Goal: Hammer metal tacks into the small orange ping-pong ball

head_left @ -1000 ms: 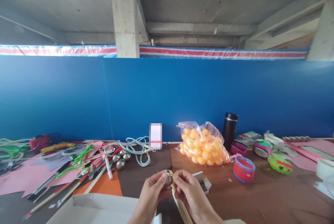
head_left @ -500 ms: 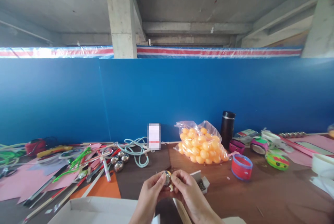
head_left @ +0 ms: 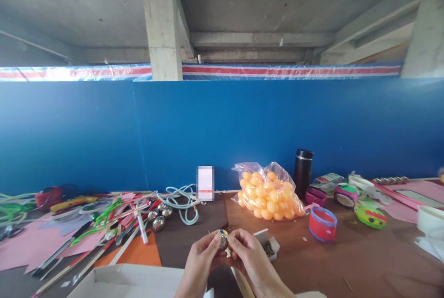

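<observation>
Low in the middle of the head view, both hands meet around a shiny silver ball [head_left: 223, 240] that looks like a metal bell. My left hand [head_left: 199, 258] pinches it between thumb and fingers. My right hand [head_left: 252, 257] is closed with thumb and fingertips at the ball's right side, where a bit of orange shows behind. Whether the right fingers hold something of their own is hidden. A small cream star-shaped piece [head_left: 228, 252] shows just under the ball, between the hands. Beside the right hand sits a small open white box [head_left: 274, 248] with small dark pieces inside.
Several silver balls [head_left: 158, 223] lie left of centre near a pale blue cord [head_left: 189, 217]. A bag of orange balls [head_left: 267, 196] and a black bottle [head_left: 303, 173] stand at the back. Red tape roll [head_left: 322, 226] is on the right; white box [head_left: 128, 284] in front.
The camera view has shifted very slightly. Both hands keep almost the same pose around the silver ball, with only a small turn of the ball and star piece.
</observation>
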Tool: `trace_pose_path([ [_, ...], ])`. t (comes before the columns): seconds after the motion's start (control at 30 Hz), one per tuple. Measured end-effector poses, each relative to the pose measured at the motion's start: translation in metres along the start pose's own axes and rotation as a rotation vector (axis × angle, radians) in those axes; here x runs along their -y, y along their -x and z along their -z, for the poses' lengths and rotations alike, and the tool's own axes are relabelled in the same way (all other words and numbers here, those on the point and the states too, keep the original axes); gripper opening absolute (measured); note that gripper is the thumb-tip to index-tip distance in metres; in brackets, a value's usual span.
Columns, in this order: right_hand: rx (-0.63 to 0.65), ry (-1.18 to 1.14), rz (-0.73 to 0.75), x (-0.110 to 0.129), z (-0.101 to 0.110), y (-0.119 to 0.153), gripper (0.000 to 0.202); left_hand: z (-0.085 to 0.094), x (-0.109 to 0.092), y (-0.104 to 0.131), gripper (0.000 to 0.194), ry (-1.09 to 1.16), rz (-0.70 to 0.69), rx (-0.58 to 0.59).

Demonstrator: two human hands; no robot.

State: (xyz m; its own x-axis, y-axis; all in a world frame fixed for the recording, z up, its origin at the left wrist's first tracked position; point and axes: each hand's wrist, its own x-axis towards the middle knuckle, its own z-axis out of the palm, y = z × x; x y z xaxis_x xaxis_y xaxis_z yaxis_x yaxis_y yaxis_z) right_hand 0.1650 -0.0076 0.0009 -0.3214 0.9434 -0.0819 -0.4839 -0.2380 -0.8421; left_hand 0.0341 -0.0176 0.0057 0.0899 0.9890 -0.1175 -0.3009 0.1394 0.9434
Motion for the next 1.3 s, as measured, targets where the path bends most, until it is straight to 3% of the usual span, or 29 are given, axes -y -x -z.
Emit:
trace_pose_path([
  [0.67, -0.09, -0.019, -0.071, -0.003, 0.003, -0.006, 0.041, -0.007, 0.001, 0.002, 0.053, -0.021, -0.007, -0.13],
  [0.93, -0.067, 0.017, -0.017, -0.001, -0.005, -0.004, 0.038, -0.008, -0.009, 0.008, 0.036, 0.205, 0.028, -0.114],
  [1.03, -0.088, 0.3, 0.05, 0.002, -0.004, 0.001, 0.034, -0.002, -0.009, 0.006, 0.028, 0.276, 0.035, -0.142],
  [1.17, -0.244, 1.084, 0.255, 0.004, 0.009, 0.013, 0.013, 0.008, -0.008, 0.001, 0.024, 0.283, 0.005, -0.227],
  [1.23, -0.276, 1.409, 0.199, 0.003, 0.016, 0.017, 0.014, 0.013, -0.007, -0.003, 0.022, 0.288, -0.018, -0.263],
  [1.3, -0.223, 1.582, 0.085, 0.003, 0.02, 0.02, 0.022, 0.017, -0.006, -0.006, 0.021, 0.302, -0.034, -0.291],
])
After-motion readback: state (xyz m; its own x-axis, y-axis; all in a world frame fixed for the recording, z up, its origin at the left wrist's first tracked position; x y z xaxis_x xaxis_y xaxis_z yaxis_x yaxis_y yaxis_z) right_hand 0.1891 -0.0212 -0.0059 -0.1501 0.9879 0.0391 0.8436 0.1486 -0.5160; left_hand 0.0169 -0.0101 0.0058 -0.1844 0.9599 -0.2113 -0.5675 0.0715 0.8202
